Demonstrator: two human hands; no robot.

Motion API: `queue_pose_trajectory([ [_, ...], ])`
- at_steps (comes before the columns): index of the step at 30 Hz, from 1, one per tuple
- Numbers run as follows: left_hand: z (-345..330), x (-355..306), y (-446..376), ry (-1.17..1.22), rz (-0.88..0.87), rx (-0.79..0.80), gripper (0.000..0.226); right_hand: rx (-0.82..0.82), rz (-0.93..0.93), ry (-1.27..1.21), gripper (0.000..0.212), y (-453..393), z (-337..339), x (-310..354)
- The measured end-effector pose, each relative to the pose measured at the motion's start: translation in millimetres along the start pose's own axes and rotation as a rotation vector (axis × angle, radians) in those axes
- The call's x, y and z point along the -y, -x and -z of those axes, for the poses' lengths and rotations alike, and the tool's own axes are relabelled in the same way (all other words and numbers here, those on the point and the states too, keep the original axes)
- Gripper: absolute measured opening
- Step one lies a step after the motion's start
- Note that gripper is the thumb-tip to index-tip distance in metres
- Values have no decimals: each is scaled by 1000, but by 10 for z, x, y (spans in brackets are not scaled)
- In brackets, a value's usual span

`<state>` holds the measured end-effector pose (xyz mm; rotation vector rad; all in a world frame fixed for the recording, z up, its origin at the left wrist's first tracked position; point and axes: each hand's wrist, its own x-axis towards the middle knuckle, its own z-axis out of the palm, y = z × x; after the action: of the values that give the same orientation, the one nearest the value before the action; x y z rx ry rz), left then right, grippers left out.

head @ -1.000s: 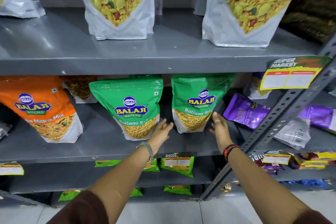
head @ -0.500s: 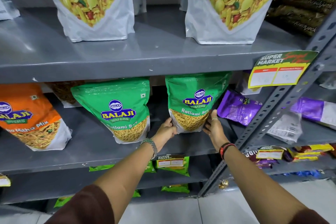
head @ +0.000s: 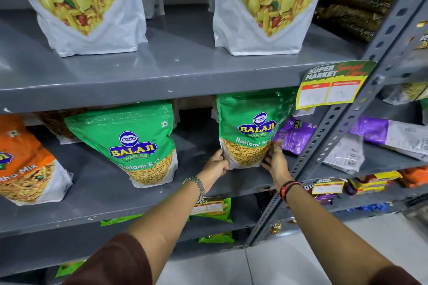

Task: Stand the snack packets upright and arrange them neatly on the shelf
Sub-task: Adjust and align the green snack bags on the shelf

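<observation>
A green Balaji Ratlami Sev packet stands upright on the grey middle shelf. My left hand grips its lower left corner and my right hand grips its lower right edge. A second green Sev packet stands to the left, leaning slightly. An orange Mitha Mix packet stands at the far left. A purple packet lies flat just right of the held packet.
Two large white mixture bags stand on the upper shelf. A slotted grey upright with a price tag runs diagonally at right. More purple and white packets lie beyond it. Small green packets sit on lower shelves.
Both hands went from open in front of the shelf to gripping the right green Sev packet's bottom corners. The view has shifted right and closer.
</observation>
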<state>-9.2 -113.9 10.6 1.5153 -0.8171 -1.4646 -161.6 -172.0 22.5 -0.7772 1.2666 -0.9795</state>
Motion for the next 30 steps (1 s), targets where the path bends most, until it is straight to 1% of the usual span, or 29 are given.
queue_pose_trajectory([
  [7, -21, 5, 31, 22, -22, 22, 56, 29, 30, 63, 62, 0, 34, -24],
  [9, -7, 42, 45, 26, -30, 3, 54, 16, 25, 56, 62, -29, 45, -56],
  [11, 57, 119, 60, 21, -36, -80, 53, -36, 0, 84, 53, -50, 48, -126],
  [13, 197, 258, 84, 47, -29, -159, 50, -93, -42, 173, 40, -37, 51, -249],
  [15, 425, 403, 167, 86, 20, -170, 44, -115, -80, 240, 26, 21, 12, -385],
  [16, 561, 463, 227, 94, 48, -161, 41, -100, -96, 267, 19, 64, -28, -431],
  [19, 1029, 596, 442, 99, 120, -161, 31, 46, -160, 286, 25, 224, -287, -483],
  [21, 1324, 643, 637, 68, 195, -163, 20, 173, -211, 291, 24, 354, -519, -502],
  [22, 1427, 632, 726, 18, 242, -198, 18, 226, -216, 299, 22, 409, -630, -509],
  [24, 1673, 627, 828, -90, 284, -396, 24, 328, -194, 312, 21, 526, -872, -516],
  [25, 1808, 620, 861, -101, 268, -507, 26, 375, -175, 318, 23, 590, -995, -525],
  [26, 1939, 608, 880, -106, 217, -614, 23, 411, -158, 327, 27, 643, -1101, -532],
  [27, 2062, 593, 892, -117, 147, -698, 14, 441, -146, 334, 32, 700, -1206, -531],
  [28, 2143, 559, 918, -134, 89, -723, 18, 467, -142, 340, 37, 758, -1309, -537],
  [29, 2186, 529, 920, -146, 47, -694, 39, 493, -137, 344, 42, 814, -1392, -546],
  [30, 2180, 496, 930, -118, 14, -634, 55, 520, -130, 361, 44, 863, -1466, -562],
])
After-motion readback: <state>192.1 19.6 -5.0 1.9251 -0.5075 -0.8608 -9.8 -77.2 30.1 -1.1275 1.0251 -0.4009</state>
